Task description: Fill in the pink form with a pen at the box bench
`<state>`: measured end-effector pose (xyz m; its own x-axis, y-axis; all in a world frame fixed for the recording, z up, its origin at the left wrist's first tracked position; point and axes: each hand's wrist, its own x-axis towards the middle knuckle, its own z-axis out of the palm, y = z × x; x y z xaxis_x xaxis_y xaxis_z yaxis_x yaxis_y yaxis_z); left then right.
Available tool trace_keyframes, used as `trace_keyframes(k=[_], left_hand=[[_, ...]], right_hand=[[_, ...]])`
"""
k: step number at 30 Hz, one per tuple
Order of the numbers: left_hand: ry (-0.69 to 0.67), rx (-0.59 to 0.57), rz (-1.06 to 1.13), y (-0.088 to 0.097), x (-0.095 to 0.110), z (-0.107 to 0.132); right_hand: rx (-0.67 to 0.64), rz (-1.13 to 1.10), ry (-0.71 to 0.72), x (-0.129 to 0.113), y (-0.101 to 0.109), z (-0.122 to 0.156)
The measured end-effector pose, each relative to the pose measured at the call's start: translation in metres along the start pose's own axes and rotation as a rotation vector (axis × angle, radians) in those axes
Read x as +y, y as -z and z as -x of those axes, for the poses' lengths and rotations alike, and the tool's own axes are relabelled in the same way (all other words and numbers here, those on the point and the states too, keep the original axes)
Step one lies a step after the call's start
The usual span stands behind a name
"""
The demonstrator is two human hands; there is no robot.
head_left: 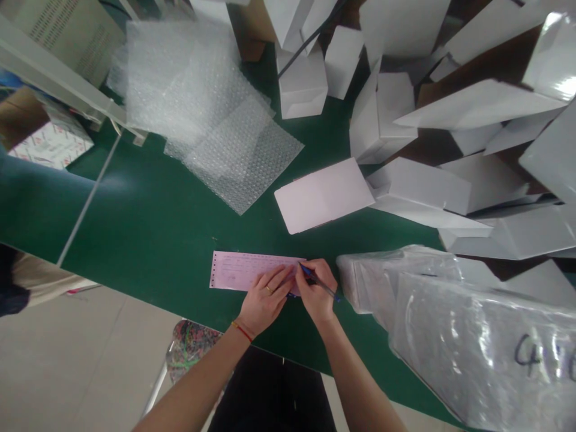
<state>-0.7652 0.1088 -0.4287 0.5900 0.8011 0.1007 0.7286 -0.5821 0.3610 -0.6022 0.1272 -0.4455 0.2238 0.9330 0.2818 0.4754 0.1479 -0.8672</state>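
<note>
A pink paper slip [238, 270] with punched holes along its left end lies flat on the green table [148, 222] in front of me. My left hand [266, 300] rests on the slip's right half, fingers stretched out and pressing it down. In my right hand [318, 291] is a blue pen [320, 282], gripped between thumb and fingers, its tip at the slip's right end. A white box [324, 195] lies beyond the slip. The small writing on the paper is too faint to read.
Bubble wrap sheets [202, 108] are spread at the back left. White cardboard boxes [382, 120], several of them open, crowd the back right. Plastic-wrapped packages [472, 342] stand close to my right arm. A stool [191, 345] is below the table edge; another person's sleeve [45, 279] shows at far left.
</note>
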Motion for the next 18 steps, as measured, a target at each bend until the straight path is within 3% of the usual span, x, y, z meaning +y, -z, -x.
trace_keyframes(k=[18], left_hand=[[0.002, -0.015, 0.026, 0.0011, -0.0001, -0.0017]], right_hand=[[-0.027, -0.014, -0.022, 0.0, 0.0027, 0.0005]])
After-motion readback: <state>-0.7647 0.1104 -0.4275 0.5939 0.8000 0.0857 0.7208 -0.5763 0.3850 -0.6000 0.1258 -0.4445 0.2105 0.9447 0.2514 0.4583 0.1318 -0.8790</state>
